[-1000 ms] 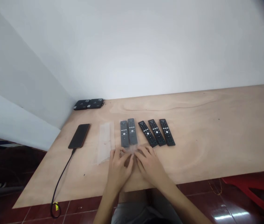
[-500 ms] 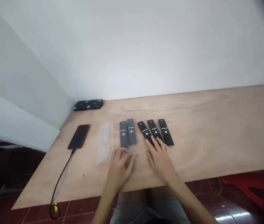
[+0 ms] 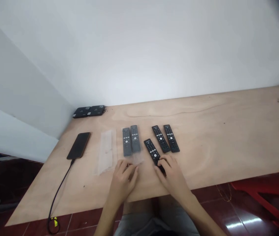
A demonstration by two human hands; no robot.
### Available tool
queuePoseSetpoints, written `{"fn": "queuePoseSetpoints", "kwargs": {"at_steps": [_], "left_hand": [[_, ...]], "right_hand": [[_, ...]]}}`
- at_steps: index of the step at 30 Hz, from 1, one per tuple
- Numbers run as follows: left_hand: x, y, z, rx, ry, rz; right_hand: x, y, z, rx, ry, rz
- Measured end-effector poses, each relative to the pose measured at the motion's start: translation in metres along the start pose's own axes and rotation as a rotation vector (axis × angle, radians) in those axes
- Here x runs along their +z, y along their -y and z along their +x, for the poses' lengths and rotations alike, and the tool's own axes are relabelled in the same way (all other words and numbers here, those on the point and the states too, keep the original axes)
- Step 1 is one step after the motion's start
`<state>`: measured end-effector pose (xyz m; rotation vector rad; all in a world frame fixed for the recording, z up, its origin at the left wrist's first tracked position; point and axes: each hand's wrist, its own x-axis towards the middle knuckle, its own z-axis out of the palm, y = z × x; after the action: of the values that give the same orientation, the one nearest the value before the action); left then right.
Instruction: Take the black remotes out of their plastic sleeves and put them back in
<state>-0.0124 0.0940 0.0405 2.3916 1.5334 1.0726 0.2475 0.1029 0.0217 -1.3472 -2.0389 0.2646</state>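
My right hand grips the lower end of a black remote, which lies tilted on the table, nearer to me than two other black remotes. To the left, two greyish remotes lie side by side in clear plastic sleeves. My left hand rests just below them, its fingers curled near the sleeve ends; whether it pinches any plastic is too small to tell. Flat plastic sleeves lie left of the wrapped remotes.
A phone with a black cable lies at the left of the wooden table. Two black boxes sit by the wall at the back left. A red chair stands beyond the front right edge.
My right hand has drawn the leftmost bare remote toward me, away from the other two. The view has shifted slightly. My left hand stays near the wrapped remotes.
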Motion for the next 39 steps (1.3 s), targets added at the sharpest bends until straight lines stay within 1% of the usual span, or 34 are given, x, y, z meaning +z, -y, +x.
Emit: {"fn": "queuePoseSetpoints", "kwargs": {"at_steps": [3,6,11,14,16,18,21,25,28,33,36,39], "left_hand": [[-0.005,0.003,-0.007,0.009,-0.059,-0.010],[-0.016,0.010,-0.017,-0.025,-0.137,0.052],[-0.034,0.026,-0.031,-0.140,-0.248,0.260],[-0.040,0.037,-0.036,-0.239,-0.301,0.395],[-0.042,0.044,-0.037,-0.268,-0.292,0.439],[-0.043,0.048,-0.038,-0.241,-0.276,0.447],[-0.042,0.048,-0.040,-0.189,-0.281,0.443],[-0.043,0.045,-0.041,-0.191,-0.269,0.441],[-0.046,0.048,-0.042,-0.187,-0.250,0.454],[-0.051,0.054,-0.043,-0.195,-0.197,0.424],[-0.055,0.047,-0.042,-0.245,-0.195,0.366],[-0.054,0.024,-0.040,-0.333,-0.161,0.212]], "right_hand": [[-0.008,-0.010,-0.008,0.012,-0.005,0.051],[-0.019,-0.025,-0.015,0.019,0.029,0.079],[-0.039,-0.050,-0.017,0.008,0.107,0.108],[-0.047,-0.058,-0.015,0.012,0.128,0.116],[-0.049,-0.059,-0.015,0.006,0.150,0.113],[-0.050,-0.058,-0.015,-0.004,0.178,0.099],[-0.050,-0.054,-0.016,-0.018,0.199,0.071],[-0.051,-0.048,-0.016,-0.013,0.188,0.046],[-0.050,-0.047,-0.015,-0.007,0.192,0.047],[-0.048,-0.056,-0.016,-0.014,0.184,0.115],[-0.051,-0.064,-0.016,0.007,0.160,0.195],[-0.061,-0.068,-0.012,0.036,0.165,0.271]]}}
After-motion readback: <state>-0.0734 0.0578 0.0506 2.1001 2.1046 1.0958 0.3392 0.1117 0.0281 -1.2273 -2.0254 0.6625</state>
